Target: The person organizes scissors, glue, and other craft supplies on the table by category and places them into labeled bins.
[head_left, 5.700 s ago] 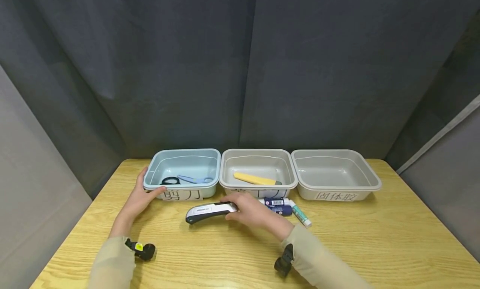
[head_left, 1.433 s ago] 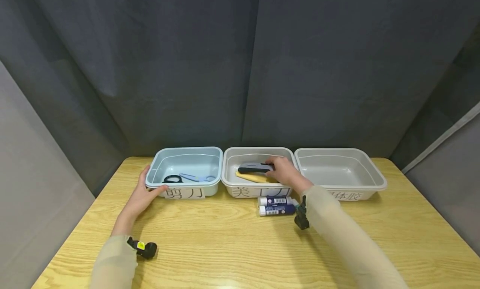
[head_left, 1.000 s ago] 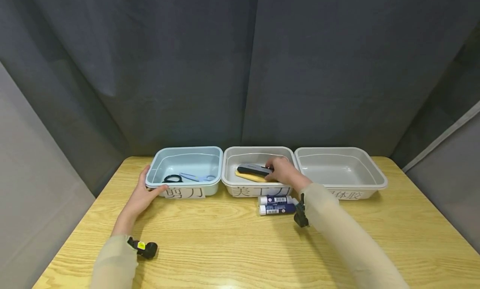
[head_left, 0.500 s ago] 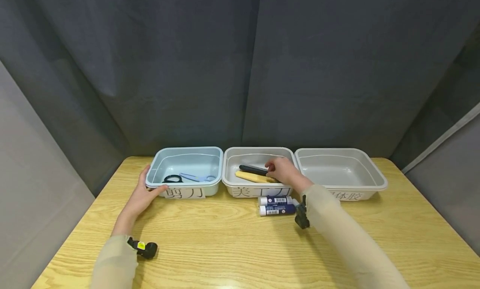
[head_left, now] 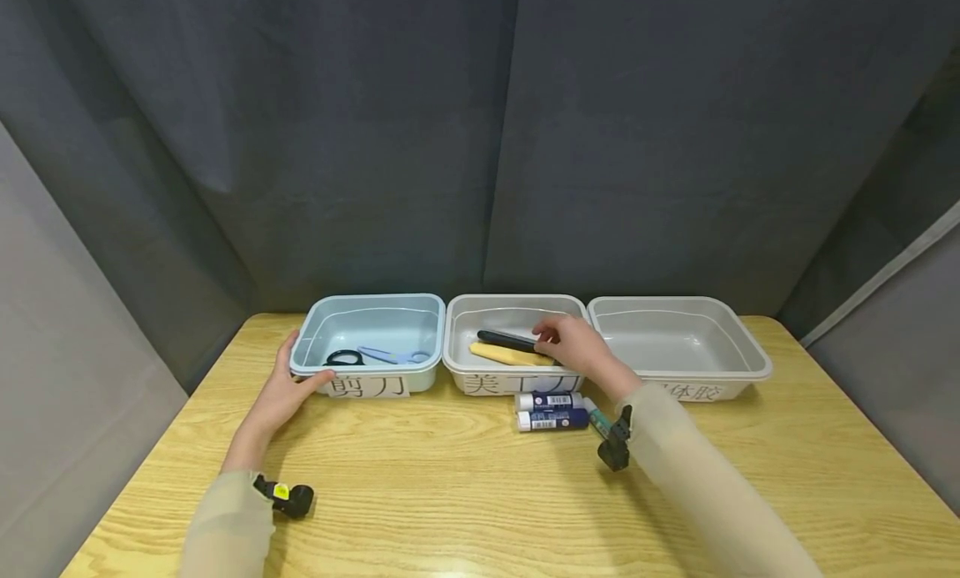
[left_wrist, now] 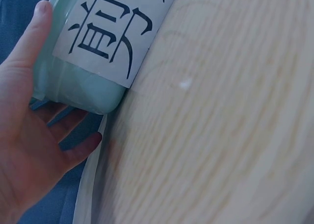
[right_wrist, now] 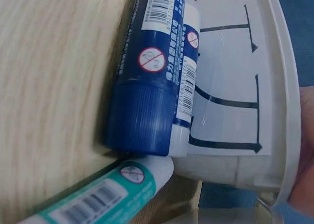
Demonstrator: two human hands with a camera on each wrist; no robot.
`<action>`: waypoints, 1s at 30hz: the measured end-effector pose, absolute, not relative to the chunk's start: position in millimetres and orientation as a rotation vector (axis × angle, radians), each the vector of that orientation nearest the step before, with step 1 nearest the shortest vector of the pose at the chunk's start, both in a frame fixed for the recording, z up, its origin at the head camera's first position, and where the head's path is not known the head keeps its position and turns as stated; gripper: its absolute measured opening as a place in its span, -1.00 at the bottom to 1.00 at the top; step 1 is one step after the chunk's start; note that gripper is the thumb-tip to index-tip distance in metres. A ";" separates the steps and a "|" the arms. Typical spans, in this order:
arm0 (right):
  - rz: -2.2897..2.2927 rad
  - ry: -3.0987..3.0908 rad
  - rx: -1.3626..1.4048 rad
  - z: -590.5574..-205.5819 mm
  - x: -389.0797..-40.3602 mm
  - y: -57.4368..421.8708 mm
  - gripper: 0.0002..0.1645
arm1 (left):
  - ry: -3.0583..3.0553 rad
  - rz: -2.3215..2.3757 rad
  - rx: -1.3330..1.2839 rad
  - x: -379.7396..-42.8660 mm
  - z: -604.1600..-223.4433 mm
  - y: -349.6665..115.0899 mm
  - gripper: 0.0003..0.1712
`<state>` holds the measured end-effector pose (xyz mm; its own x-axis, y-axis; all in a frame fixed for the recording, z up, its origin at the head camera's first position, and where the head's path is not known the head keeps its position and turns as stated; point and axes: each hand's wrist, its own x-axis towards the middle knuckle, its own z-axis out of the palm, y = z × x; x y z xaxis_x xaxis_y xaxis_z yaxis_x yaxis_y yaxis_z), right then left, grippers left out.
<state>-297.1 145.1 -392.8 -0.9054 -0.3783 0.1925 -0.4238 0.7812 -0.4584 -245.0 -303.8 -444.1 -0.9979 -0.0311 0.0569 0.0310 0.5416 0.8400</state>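
My left hand [head_left: 281, 394] holds the front left corner of a light-blue bin [head_left: 423, 384], thumb along the front and the other fingers at its side. Black-handled scissors [head_left: 345, 358] and blue scissors [head_left: 393, 356] lie inside. Over the right part of the middle grey bin [head_left: 455, 353] is my right hand [head_left: 577, 347], fingers bent and fingertips right at the end of a black-and-silver utility knife [head_left: 504, 339]. That knife lies beside a yellow utility knife [head_left: 510, 355] in the bin. The right wrist view hides the fingertips behind the bin wall.
Two navy glue sticks [head_left: 553, 419] lie side by side in front of the middle bin. A green-and-white glue stick [right_wrist: 105, 197] touches their end, partly behind the right wrist camera. At right stands another grey bin [head_left: 678, 344], bare inside. A dark curtain [head_left: 480, 144] hangs behind.
The right hand has carried the black-and-silver utility knife from over the table into the middle bin, where it tipped onto its side. Just now that hand eased off it, slightly rightward. Left hand stays.
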 end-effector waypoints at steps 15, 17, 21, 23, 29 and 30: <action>0.920 -2.765 0.572 -392.8 -267.9 150.6 -0.73 | -2.691 -1.487 -0.009 -245.1 -443.8 -303.7 0.20; 0.929 -2.750 0.570 -392.1 -264.2 152.2 -0.73 | -2.693 -1.485 -0.009 -245.3 -443.4 -303.7 0.19; 0.970 -2.753 0.550 -390.5 -256.1 157.3 -0.72 | -2.690 -1.500 -0.006 -245.3 -442.7 -303.4 0.20; 0.999 -2.754 0.519 -389.5 -251.9 160.0 -0.72 | -2.683 -1.519 -0.021 -245.6 -442.3 -303.0 0.19; 1.040 -2.725 0.478 -389.9 -242.9 167.2 -0.74 | -2.674 -1.563 -0.058 -245.6 -440.0 -303.5 0.18; 1.035 -2.714 0.483 -390.2 -241.6 168.3 -0.75 | -2.677 -1.563 -0.057 -245.3 -439.6 -303.9 0.18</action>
